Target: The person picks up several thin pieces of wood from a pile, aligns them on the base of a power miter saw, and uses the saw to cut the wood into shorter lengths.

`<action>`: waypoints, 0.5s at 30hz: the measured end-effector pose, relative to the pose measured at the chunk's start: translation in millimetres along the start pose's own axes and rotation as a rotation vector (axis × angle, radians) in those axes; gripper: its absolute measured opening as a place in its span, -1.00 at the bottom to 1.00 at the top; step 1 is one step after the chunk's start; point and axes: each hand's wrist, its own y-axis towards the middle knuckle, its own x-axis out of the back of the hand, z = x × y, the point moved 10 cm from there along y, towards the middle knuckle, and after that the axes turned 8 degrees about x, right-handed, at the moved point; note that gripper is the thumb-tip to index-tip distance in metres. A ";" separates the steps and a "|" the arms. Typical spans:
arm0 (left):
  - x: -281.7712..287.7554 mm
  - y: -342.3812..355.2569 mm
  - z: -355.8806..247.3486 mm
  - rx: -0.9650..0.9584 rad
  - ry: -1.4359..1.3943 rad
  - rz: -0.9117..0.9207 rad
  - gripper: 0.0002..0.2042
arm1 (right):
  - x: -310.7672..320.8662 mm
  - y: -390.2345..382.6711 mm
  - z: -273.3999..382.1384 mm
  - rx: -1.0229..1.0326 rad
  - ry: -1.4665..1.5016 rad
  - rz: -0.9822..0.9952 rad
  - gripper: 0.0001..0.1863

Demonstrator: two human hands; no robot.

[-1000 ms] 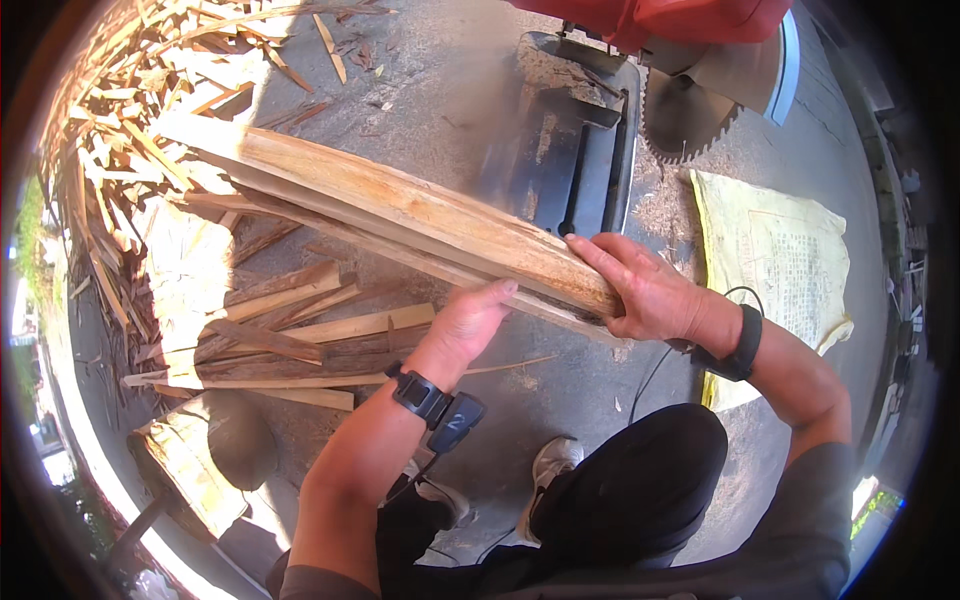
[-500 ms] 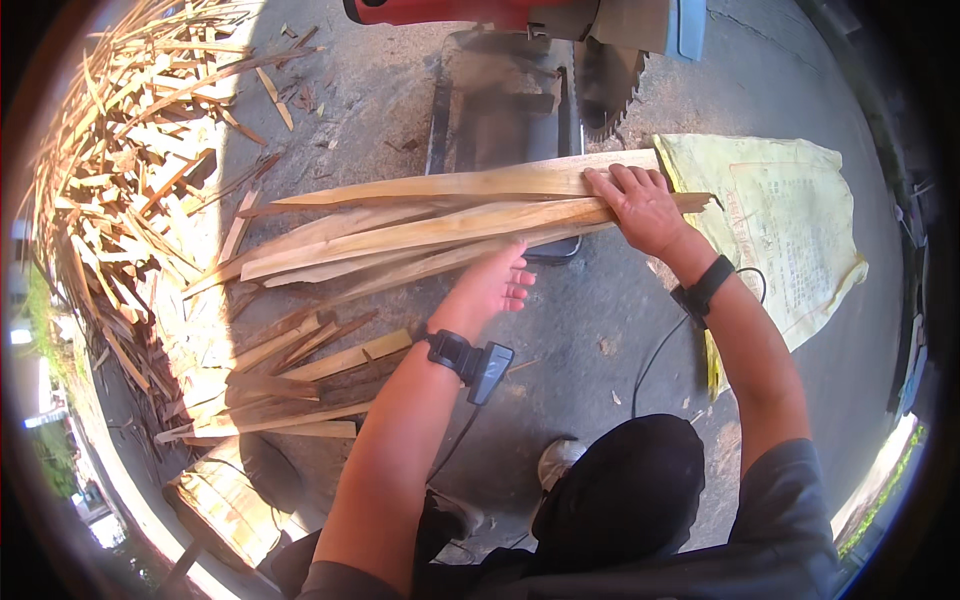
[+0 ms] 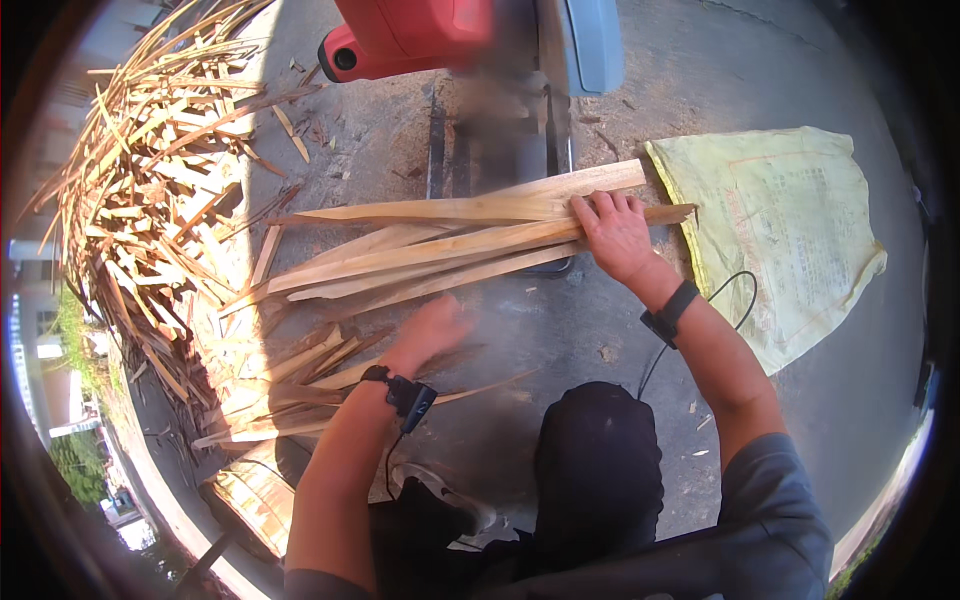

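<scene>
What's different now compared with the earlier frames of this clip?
The wood strips, held up in both hands at first, now fan out across the saw's base. The left hand has let go and drawn leftward, back toward the person, near the loose wood pieces; it is blurred. The right hand stays on the strips' right end; the pale sack and scrap pile stay put.

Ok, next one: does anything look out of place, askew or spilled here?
Mainly untidiness: a loose heap of wood scraps sprawls at left, pieces pointing every way. The wood strips under the right hand lie askew, fanning out unevenly across the near end of the saw base.
</scene>
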 end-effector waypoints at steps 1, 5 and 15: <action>12.4 -15.9 -0.7 -0.026 -0.024 0.060 -0.55 | -1.0 0.4 -0.2 0.005 0.005 0.028 -0.49; 89.3 -63.6 6.6 -0.028 0.313 -0.041 -0.49 | 1.5 9.1 8.3 -0.008 0.012 0.091 -0.38; 170.5 -47.8 -14.3 -0.120 0.547 -0.313 -0.17 | 13.6 5.0 25.1 0.075 -0.072 0.156 -0.12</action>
